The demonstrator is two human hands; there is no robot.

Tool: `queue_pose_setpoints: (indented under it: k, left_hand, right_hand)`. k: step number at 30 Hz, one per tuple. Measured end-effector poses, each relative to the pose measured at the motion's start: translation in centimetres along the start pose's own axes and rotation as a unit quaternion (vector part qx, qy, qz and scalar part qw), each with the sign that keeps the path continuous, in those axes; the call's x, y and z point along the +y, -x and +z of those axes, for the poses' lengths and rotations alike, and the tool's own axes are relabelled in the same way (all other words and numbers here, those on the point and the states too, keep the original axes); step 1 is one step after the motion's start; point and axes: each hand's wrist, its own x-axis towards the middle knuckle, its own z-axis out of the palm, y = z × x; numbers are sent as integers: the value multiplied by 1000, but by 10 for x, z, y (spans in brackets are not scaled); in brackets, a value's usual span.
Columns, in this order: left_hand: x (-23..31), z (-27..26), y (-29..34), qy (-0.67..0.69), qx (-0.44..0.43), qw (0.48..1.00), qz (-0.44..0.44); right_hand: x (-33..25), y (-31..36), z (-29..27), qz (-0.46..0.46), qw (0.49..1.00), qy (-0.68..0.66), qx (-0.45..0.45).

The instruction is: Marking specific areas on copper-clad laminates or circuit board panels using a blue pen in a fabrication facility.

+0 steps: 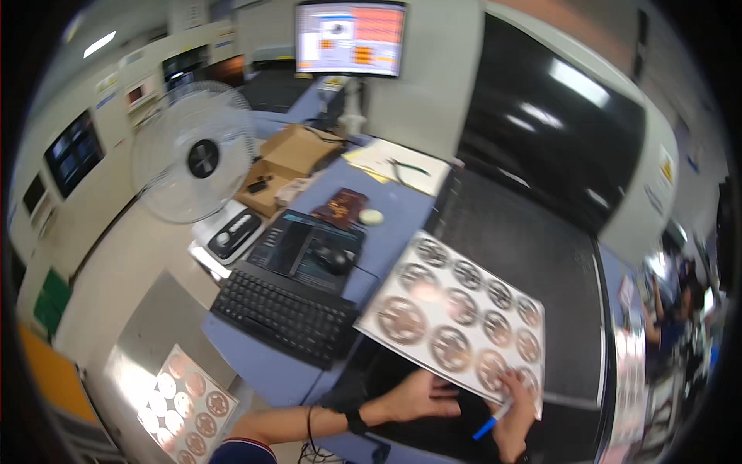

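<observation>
A white panel (461, 307) with rows of copper-coloured round patterns is held tilted in front of a machine. My right hand (516, 414) grips it at the near right corner, fingers over its top face. A blue-and-white marker pen (487, 427) is also in that hand, its blue end pointing down and left. My left hand (417, 398) is just below the panel's near edge, fingers apart and holding nothing. I cannot tell whether its fingertips touch the panel. A dark band (356, 421) is round my left wrist.
Left of the panel are a black keyboard (282, 315), a mouse (332, 257) and an open cardboard box (297, 151). A fan (197, 155) stands farther left. A similar panel (185, 414) lies low left. The machine's black bed (525, 232) extends behind. A person (680, 298) is far right.
</observation>
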Motion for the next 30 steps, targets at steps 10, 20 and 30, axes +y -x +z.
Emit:
queue_pose_setpoints:
  k: [10, 20, 30]
  left_hand:
    - [36, 44, 133, -63, 367, 923, 102]
    - [-4, 30, 195, -211, 429, 877, 51]
    - [-4, 16, 205, -202, 416, 884, 66]
  right_hand:
    - [-10, 70, -97, 116, 868, -446, 184]
    - [29, 116, -13, 235, 887, -397, 11]
    - [15, 102, -15, 148, 945, -290, 21]
